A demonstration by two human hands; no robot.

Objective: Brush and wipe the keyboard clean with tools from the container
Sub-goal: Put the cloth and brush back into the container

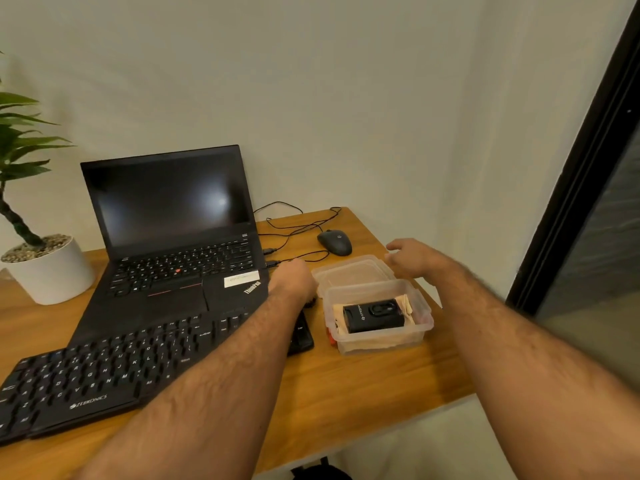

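light: dim, warm, even | glare: soft patch on laptop screen | blur: hands slightly | edges: wide-angle bending

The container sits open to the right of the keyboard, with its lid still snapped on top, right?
Not quite. The head view shows the container open to the right of the keyboard, but its lid is off, lying on the desk just behind it.

Single head-worn wide-angle view, looking forward and down from close above the wooden desk. Both forearms enter from the bottom edge; wall fills the upper half. No second view shares the scene.
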